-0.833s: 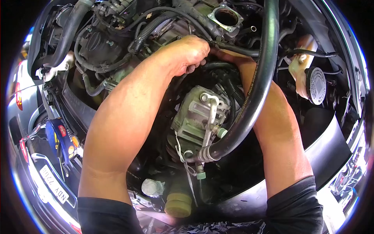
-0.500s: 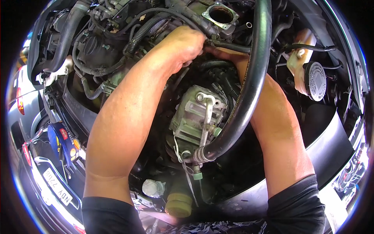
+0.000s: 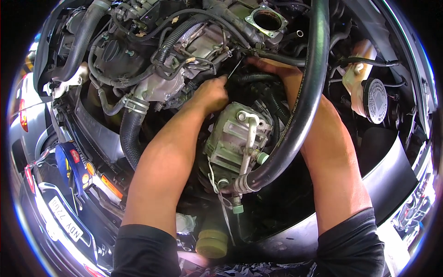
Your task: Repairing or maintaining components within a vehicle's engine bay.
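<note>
My left hand (image 3: 210, 94) is curled closed in a dark gap of the engine, just above a cast aluminium compressor (image 3: 224, 138); what it holds is hidden. A thin metal rod (image 3: 235, 67) runs up from beside its knuckles toward my right hand (image 3: 270, 67). My right hand reaches in under a black hose (image 3: 284, 61), behind the thick curved hose (image 3: 309, 106); its fingers are mostly shadowed. Corrugated tubing (image 3: 255, 77) lies between my hands. Above them is a round flanged opening (image 3: 250, 21).
A translucent reservoir (image 3: 355, 83) with a round black cap (image 3: 374, 101) sits at right. Hoses and engine parts (image 3: 157, 87) crowd the upper left. A blue pouch (image 3: 69, 161) and a silver car (image 3: 41, 203) are at far left. A yellow cylinder (image 3: 211, 242) sits at the bottom.
My left hand has moved down and its forearm rightward, uncovering engine parts, a lower hose and the thin rod. My right hand stays under the hose.
</note>
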Motion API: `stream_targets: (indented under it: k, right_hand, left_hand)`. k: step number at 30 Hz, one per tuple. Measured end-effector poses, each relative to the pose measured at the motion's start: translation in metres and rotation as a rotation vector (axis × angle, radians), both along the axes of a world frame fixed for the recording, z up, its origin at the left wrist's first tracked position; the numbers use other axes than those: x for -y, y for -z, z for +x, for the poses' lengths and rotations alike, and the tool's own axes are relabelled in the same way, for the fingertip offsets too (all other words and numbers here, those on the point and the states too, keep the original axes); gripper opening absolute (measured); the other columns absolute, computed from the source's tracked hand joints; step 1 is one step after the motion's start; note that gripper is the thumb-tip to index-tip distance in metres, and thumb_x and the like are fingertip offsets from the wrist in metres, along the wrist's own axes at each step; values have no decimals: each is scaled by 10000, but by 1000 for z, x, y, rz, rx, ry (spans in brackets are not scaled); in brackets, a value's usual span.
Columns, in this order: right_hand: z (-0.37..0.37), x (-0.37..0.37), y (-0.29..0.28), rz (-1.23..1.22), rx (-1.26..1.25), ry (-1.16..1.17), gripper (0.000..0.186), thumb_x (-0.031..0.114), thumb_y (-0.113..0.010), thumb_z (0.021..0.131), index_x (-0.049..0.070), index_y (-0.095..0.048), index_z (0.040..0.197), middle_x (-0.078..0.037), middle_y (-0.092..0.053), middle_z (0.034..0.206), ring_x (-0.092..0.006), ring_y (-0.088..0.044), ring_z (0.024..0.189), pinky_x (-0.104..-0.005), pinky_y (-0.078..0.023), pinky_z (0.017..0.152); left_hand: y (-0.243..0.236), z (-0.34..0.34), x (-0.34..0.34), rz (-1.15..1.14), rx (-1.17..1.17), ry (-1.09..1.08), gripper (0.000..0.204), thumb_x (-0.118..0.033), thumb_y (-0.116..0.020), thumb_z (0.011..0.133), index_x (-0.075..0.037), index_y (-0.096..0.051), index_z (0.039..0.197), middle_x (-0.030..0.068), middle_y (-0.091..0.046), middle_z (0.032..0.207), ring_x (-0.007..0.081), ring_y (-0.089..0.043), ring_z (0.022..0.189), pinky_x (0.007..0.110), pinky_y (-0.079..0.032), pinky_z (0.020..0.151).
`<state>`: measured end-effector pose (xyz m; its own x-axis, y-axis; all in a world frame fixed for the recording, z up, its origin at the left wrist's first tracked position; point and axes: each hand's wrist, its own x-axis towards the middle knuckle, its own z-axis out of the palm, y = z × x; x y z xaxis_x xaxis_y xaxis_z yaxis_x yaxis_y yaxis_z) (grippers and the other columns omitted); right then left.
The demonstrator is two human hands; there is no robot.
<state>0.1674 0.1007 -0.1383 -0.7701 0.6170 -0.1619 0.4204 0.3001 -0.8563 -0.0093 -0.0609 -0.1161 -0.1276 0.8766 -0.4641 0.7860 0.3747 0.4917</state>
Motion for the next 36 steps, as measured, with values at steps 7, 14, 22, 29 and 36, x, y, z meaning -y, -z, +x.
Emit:
stream_targets:
  k: [7, 14, 22, 29, 36]
  right_hand:
    - [-4, 1, 6, 48, -4, -19, 596, 554, -560, 859, 163, -512, 1305, -96, -517, 1333, -258, -431, 1270, -419, -314, 1077]
    - [1, 2, 5, 48, -2, 12, 585, 549, -560, 859, 168, -518, 1301, -95, -535, 1310, -256, -440, 1263, -415, -323, 1071]
    - [-8, -5, 3, -17, 75, -47, 630, 524, -612, 833, 147, -495, 1324, -107, -510, 1341, -258, -432, 1271, -397, -306, 1090]
    - [-10, -10, 4, -51, 117, -106, 617, 496, -623, 833, 137, -496, 1318, -103, -509, 1342, -264, -441, 1256, -403, -323, 1078]
    - [-11, -5, 5, 6, 36, -94, 434, 377, -604, 897, 108, -557, 1233, -121, -567, 1252, -251, -511, 1158, -393, -387, 1012]
  left_hand:
    - [-19, -17, 26, 119, 59, 135, 478, -100, -511, 806, -41, -481, 1279, 282, -606, 1008, 434, -578, 965, 462, -470, 836]
    - [-51, 0, 16, 97, 21, -47, 393, -174, -452, 822, -52, -574, 1174, 242, -631, 1007, 411, -591, 955, 478, -463, 858]
    - [-62, 9, 16, 188, 42, -180, 362, -158, -463, 801, -34, -617, 1105, 247, -633, 965, 407, -606, 915, 457, -483, 798]
    - [-74, 15, 12, 97, 83, -204, 333, -137, -486, 789, -4, -625, 1061, 250, -633, 961, 407, -603, 912, 450, -481, 792]
    - [-72, 15, 11, 110, 148, -221, 334, -121, -483, 812, 44, -613, 1071, 272, -627, 982, 401, -608, 924, 415, -482, 811]
